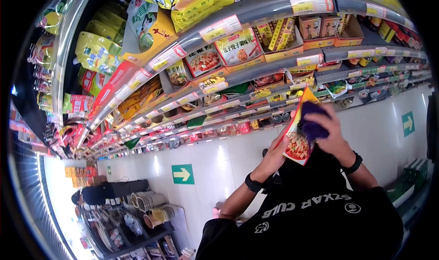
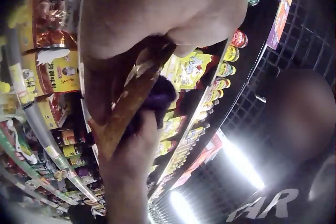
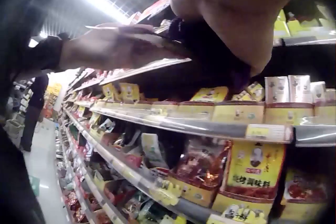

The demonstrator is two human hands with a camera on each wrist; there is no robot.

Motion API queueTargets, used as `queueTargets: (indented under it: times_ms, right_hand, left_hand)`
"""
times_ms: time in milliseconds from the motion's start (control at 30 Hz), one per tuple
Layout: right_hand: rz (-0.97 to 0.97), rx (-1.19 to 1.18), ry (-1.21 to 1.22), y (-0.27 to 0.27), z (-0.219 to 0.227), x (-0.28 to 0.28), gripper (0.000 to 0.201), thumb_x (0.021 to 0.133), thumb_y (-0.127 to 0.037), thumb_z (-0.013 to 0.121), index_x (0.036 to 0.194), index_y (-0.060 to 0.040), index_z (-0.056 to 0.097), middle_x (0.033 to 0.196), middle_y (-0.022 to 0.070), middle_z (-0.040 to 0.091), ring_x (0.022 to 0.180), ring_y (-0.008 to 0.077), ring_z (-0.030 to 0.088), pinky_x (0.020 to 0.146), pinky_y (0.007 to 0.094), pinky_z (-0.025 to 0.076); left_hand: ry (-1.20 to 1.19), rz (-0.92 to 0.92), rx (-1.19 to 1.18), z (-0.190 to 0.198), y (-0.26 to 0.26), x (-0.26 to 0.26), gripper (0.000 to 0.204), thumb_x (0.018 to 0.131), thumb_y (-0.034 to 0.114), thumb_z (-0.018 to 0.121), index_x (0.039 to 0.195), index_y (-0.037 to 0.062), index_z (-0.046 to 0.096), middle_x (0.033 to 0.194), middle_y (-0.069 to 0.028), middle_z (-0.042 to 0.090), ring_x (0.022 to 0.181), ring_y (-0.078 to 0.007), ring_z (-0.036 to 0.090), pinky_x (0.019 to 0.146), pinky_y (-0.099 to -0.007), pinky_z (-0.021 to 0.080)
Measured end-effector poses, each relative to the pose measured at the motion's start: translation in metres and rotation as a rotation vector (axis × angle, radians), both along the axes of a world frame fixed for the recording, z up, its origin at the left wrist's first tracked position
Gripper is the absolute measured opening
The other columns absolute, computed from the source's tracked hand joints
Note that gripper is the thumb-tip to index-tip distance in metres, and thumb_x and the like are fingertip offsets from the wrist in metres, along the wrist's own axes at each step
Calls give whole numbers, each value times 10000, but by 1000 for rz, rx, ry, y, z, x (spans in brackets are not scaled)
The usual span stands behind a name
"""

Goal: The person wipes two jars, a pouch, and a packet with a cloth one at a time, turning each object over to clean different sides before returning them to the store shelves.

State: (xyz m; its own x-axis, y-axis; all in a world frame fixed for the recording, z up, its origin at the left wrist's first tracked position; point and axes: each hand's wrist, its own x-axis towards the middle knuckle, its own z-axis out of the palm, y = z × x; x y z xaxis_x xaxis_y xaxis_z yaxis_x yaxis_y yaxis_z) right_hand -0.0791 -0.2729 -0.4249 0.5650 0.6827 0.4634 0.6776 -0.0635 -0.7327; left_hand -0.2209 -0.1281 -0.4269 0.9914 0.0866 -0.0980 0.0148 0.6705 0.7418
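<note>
In the head view my left hand (image 1: 273, 158) grips a flat red-and-yellow seasoning packet (image 1: 298, 148) with a picture of food on its face, by its lower left edge. The packet stands tilted in front of my body. A dark purple cloth (image 1: 314, 121) is bunched in my right hand (image 1: 333, 134), pressed against the packet's printed face. In the left wrist view the packet (image 2: 128, 106) shows nearly edge-on below my left hand, with the purple cloth (image 2: 161, 95) behind it. My right hand (image 3: 231, 16) covers much of the cloth (image 3: 210, 45) in the right wrist view.
Tiered shelves (image 1: 270, 61) of boxed and bagged seasonings run along the aisle, their price-tag rails close to my hands. Green arrow signs (image 1: 183, 174) mark the pale floor. Farther off, a person in dark clothes (image 1: 112, 192) stands by a rack (image 1: 137, 230).
</note>
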Motion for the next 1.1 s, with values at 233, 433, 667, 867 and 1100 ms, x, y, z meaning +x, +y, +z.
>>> queueTargets:
  times_ms: [233, 433, 667, 867, 1100]
  right_hand:
    - [-62, 618, 879, -14, -12, 63, 378, 734, 55, 500, 1107, 13, 542, 1182, 126, 523, 1135, 224, 499, 999, 311, 352]
    - [187, 452, 607, 16, -7, 12, 381, 708, -163, 732, 1029, -20, 585, 1166, 149, 506, 1122, 255, 484, 967, 350, 352]
    - [697, 40, -23, 59, 8, -39, 634, 548, -130, 730, 1169, -174, 612, 1133, 153, 492, 999, 350, 518, 886, 421, 421]
    - [696, 60, -248, 92, 27, -72, 698, 492, -112, 721, 1174, -209, 608, 1121, 140, 491, 978, 332, 517, 831, 430, 430]
    - [234, 63, -149, 138, 37, -90, 566, 563, -133, 708, 1124, -160, 642, 1155, 165, 479, 1003, 348, 505, 872, 425, 417]
  left_hand:
    - [-1, 253, -259, -5, 3, -3, 485, 942, 340, 476, 1264, -13, 391, 1230, -150, 531, 1083, -239, 573, 916, -381, 479]
    - [267, 462, -364, -10, -8, 20, 216, 937, 176, 527, 1059, 2, 489, 1013, -107, 625, 863, -163, 643, 757, -315, 547]
    - [0, 283, -253, -43, 23, -21, 407, 955, 322, 435, 1302, 116, 382, 1213, -37, 476, 1175, -171, 449, 1008, -317, 353]
    - [-96, 12, 78, -60, 56, -63, 384, 927, 235, 502, 1271, 83, 424, 1219, -68, 487, 1131, -180, 490, 950, -329, 426]
    - [43, 136, 72, -54, 88, -97, 379, 928, 221, 508, 1269, 71, 436, 1224, -75, 498, 1108, -190, 515, 932, -342, 454]
